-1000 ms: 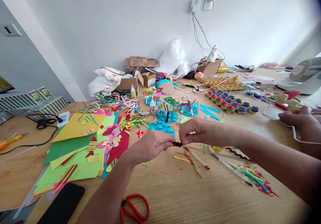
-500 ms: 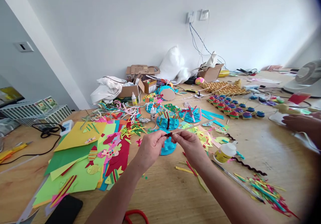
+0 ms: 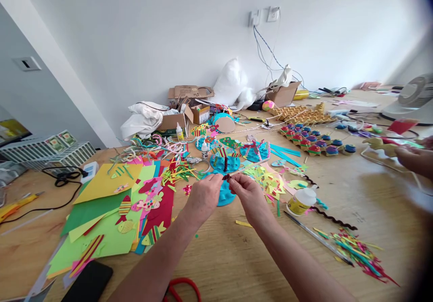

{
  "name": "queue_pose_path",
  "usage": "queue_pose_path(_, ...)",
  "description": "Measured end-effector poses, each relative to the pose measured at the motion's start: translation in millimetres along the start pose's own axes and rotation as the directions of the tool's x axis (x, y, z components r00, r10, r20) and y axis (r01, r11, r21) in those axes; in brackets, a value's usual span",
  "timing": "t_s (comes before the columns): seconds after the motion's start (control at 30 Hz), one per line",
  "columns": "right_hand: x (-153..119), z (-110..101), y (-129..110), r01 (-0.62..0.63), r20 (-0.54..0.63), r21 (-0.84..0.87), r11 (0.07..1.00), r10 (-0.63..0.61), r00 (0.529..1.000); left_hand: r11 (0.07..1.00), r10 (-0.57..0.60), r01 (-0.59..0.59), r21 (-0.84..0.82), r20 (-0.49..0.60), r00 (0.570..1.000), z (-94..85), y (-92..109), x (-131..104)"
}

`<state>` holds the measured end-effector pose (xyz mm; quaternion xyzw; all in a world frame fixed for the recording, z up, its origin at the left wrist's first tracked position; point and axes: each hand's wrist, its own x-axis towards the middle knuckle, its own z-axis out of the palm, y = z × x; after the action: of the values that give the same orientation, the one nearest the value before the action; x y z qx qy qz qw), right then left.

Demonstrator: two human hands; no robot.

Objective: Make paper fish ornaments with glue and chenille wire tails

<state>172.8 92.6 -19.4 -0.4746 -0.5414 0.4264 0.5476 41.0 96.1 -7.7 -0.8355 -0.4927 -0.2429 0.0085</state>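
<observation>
Over the middle of the table, both hands are closed near each other on a dark brown pipe cleaner (image 3: 226,176), which bunches in a short coil at the fingertips. My left hand (image 3: 204,194) pinches its left side, and my right hand (image 3: 245,191) pinches its right side. A thin pale stick (image 3: 259,163) runs from the coil toward the upper right; the fingers hide its near end. Just below the fingertips lies a blue textured disc (image 3: 226,197), partly covered by the hands. Behind it stands another blue base (image 3: 216,163) with a striped paper fish on a dark coiled stem.
Coloured paper sheets (image 3: 101,216) and fish cut-outs lie left, beside a black phone (image 3: 88,281). Red scissor handles (image 3: 182,288) show in front. A glue bottle (image 3: 302,201), a pen (image 3: 318,239) and paper scraps lie right. Another person's hand (image 3: 414,155) is at the right edge.
My right hand has turned, and the pale stick has swung lower and looks shorter. The red strip under my right wrist is no longer seen. The other person's hand has moved right, lifting slightly.
</observation>
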Motion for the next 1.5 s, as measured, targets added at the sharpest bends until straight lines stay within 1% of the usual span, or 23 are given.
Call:
queue_pose_path(0.07,-1,-2,-1,0.045,-0.036,-0.07,0.997,-0.047,0.998,0.998,-0.038,0.037,-0.06,-0.01,0.999,-1.7,2,0)
queue_pose_path(0.13,-2,-6,-3,0.173,-0.038,-0.27,0.947,-0.19,0.981,0.989,-0.07,0.069,-0.131,-0.007,0.997,-4.8,4,1)
queue_pose_path(0.17,-3,-9,-5,0.264,-0.002,-0.421,0.868,-0.292,0.956,0.983,-0.084,0.083,-0.164,0.003,0.996,-7.0,5,0)
queue_pose_path(0.2,-3,-12,-7,0.357,0.063,-0.576,0.735,-0.395,0.916,0.976,-0.098,0.1,-0.195,0.019,0.995,-9.6,5,0)
queue_pose_path(0.27,-5,-18,-11,0.484,0.243,-0.785,0.386,-0.527,0.814,0.957,-0.128,0.139,-0.254,0.062,0.99,-15.7,6,0)
queue_pose_path(0.3,-5,-21,-13,0.514,0.318,-0.822,0.247,-0.549,0.773,0.947,-0.141,0.159,-0.279,0.084,0.987,-18.8,7,0)
queue_pose_path(0.37,-6,-28,-18,0.562,0.44,-0.825,0.055,-0.56,0.702,0.93,-0.151,0.184,-0.318,0.124,0.981,-24.4,7,0)
queue_pose_path(0.43,-5,-34,-23,0.615,0.532,-0.787,-0.05,-0.56,0.635,0.925,-0.139,0.187,-0.332,0.162,0.977,-28.1,7,0)
queue_pose_path(0.53,-5,-41,-30,0.71,0.65,-0.694,-0.121,-0.529,0.545,0.927,-0.086,0.16,-0.34,0.224,0.971,-30.0,6,-1)
queue_pose_path(0.57,-4,-42,-33,0.744,0.687,-0.659,-0.115,-0.496,0.532,0.929,-0.057,0.137,-0.344,0.234,0.971,-30.0,6,-2)
queue_pose_path(0.63,-2,-44,-41,0.796,0.741,-0.605,-0.02,-0.381,0.553,0.934,0.021,0.066,-0.35,0.237,0.971,-29.8,5,-4)
queue_pose_path(0.73,2,-46,-55,0.724,0.712,-0.625,0.292,-0.166,0.682,0.951,0.148,-0.082,-0.298,0.204,0.968,-30.4,5,-9)
queue_pose_path(0.8,6,-48,-63,0.569,0.656,-0.638,0.518,-0.021,0.755,0.959,0.234,-0.201,-0.2,0.155,0.96,-31.8,5,-13)
queue_pose_path(0.83,8,-49,-66,0.472,0.638,-0.62,0.627,0.053,0.769,0.954,0.281,-0.264,-0.142,0.122,0.952,-33.0,4,-14)
queue_pose_path(0.9,12,-52,-70,0.265,0.649,-0.541,0.798,0.197,0.734,0.919,0.395,-0.393,-0.039,0.069,0.916,-36.7,3,-17)
queue_pose_path(0.97,14,-55,-72,0.06,0.687,-0.454,0.889,0.306,0.659,0.852,0.52,-0.521,0.042,0.03,0.853,-42.7,2,-17)
queue_pose_path(1.03,13,-57,-73,-0.106,0.718,-0.38,0.919,0.366,0.592,0.762,0.643,-0.637,0.115,-0.015,0.766,-51.0,2,-15)
queue_pose_path(1.13,5,-59,-71,-0.327,0.77,-0.219,0.919,0.369,0.521,0.624,0.775,-0.755,0.201,-0.043,0.63,-66.0,4,-9)
queue_pose_path(1.2,-1,-60,-68,-0.486,0.815,-0.092,0.869,0.346,0.465,0.544,0.831,-0.803,0.244,-0.02,0.556,-76.2,7,-5)
queue_pose_path(1.27,-8,-59,-65,-0.644,0.855,0.001,0.765,0.334,0.398,0.476,0.867,-0.832,0.286,0.008,0.499,-85.3,9,-2)
queue_pose_path(1.33,-14,-58,-61,-0.735,0.882,0.051,0.676,0.314,0.351,0.436,0.882,-0.843,0.315,0.036,0.469,-93.1,11,0)
queue_pose_path(1.37,-16,-58,-59,-0.751,0.889,0.074,0.656,0.297,0.348,0.429,0.883,-0.846,0.319,0.051,0.467,-96.3,13,1)
queue_pose_path(1.5,-27,-54,-53,-0.729,0.881,0.186,0.659,0.217,0.42,0.443,0.878,-0.864,0.238,0.08,0.472,-105.3,18,1)
